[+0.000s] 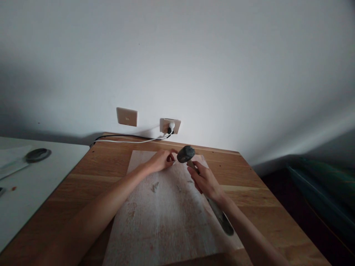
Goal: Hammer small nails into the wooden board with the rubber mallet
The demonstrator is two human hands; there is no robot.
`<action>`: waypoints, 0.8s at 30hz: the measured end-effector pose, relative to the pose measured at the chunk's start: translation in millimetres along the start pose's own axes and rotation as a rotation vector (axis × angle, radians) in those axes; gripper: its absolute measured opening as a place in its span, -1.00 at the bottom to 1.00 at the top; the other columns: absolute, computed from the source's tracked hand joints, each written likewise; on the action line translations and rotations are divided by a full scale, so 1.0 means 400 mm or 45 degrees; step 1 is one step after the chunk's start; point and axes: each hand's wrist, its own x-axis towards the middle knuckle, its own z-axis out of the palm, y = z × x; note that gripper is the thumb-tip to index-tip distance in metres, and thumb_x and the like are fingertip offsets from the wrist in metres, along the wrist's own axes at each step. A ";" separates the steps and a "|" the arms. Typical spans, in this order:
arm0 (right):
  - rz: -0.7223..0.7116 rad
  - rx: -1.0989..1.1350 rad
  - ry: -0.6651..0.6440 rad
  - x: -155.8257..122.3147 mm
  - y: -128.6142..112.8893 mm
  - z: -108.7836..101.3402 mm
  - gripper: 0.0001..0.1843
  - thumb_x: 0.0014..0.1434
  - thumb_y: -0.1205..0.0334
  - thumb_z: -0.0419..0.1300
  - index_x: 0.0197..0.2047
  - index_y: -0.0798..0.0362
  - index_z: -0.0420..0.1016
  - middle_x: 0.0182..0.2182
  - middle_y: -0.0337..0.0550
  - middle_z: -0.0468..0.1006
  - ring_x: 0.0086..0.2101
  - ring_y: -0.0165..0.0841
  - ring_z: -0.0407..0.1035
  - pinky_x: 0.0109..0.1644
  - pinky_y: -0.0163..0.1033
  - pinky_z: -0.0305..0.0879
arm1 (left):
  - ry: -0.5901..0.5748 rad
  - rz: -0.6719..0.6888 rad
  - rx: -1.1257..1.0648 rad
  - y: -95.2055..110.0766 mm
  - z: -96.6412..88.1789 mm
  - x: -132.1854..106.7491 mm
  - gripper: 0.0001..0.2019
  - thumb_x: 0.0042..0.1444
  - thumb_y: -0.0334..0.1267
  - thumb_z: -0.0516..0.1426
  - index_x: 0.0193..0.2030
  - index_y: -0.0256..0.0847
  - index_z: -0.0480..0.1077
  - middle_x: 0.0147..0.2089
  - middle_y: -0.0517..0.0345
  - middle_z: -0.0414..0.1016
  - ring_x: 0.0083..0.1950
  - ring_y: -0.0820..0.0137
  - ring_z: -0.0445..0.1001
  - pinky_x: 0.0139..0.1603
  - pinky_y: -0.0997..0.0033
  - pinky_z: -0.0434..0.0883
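My right fingers [195, 178] wrapped round one dark-headed mallet [185, 154], left fingers [165, 155] curled, hold unclear, one scuffed board [155, 221], wood-grain table [94, 171]

Black mottled with grey at the head of the mallet [186, 154]. Whitish pink with brown streaks across the board [155, 221]. Warm brown, banded with paler grain, along the counter [244, 195]. Pale grey over the wall [222, 74]; beige on the left plate [127, 116]; white along the front cable [127, 141].
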 end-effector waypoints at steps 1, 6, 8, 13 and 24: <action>0.002 0.004 -0.004 0.012 -0.001 0.005 -0.66 0.39 -0.09 0.00 -0.07 -0.02 0.38 -0.67 -0.47 0.31 -0.75 -0.43 0.25 -0.71 -0.39 0.09 | -0.010 0.001 -0.011 0.003 -0.001 -0.001 -0.48 0.07 -0.55 0.20 0.20 -0.23 0.49 -0.21 0.12 0.71 -0.32 0.38 0.59 -0.29 0.48 0.42; 0.029 -0.036 -0.027 0.036 -0.002 0.021 -0.72 0.39 -0.03 0.03 -0.11 -0.01 0.39 -0.65 -0.44 0.35 -0.76 -0.44 0.27 -0.72 -0.40 0.08 | 0.013 0.027 0.006 0.009 0.002 -0.001 -0.52 0.06 -0.56 0.19 0.15 -0.23 0.50 -0.25 0.16 0.68 -0.31 0.37 0.61 -0.29 0.48 0.43; 0.047 -0.065 -0.049 0.035 -0.005 0.020 -0.75 0.39 0.02 0.05 -0.12 0.00 0.40 -0.67 -0.45 0.35 -0.77 -0.44 0.27 -0.72 -0.41 0.06 | 0.043 0.049 0.014 0.008 0.005 0.000 -0.45 0.05 -0.58 0.20 0.22 -0.21 0.47 -0.25 0.18 0.68 -0.29 0.37 0.63 -0.26 0.48 0.44; 0.067 -0.116 -0.058 0.031 -0.020 0.010 -0.78 0.41 0.08 0.01 -0.11 0.00 0.41 -0.69 -0.45 0.33 -0.77 -0.43 0.26 -0.70 -0.39 0.11 | 0.020 0.060 0.008 0.009 0.004 -0.001 -0.34 0.02 -0.62 0.18 0.30 -0.21 0.42 -0.21 0.16 0.71 -0.30 0.38 0.63 -0.26 0.48 0.44; 0.036 -0.225 -0.040 0.034 -0.023 0.014 -0.77 0.46 0.13 0.00 -0.07 0.02 0.43 -0.73 -0.46 0.29 -0.74 -0.39 0.28 -0.63 -0.37 0.13 | -0.003 -0.011 -0.006 0.015 -0.001 0.000 -0.31 0.01 -0.63 0.19 0.33 -0.22 0.42 -0.22 0.16 0.71 -0.32 0.38 0.61 -0.28 0.48 0.43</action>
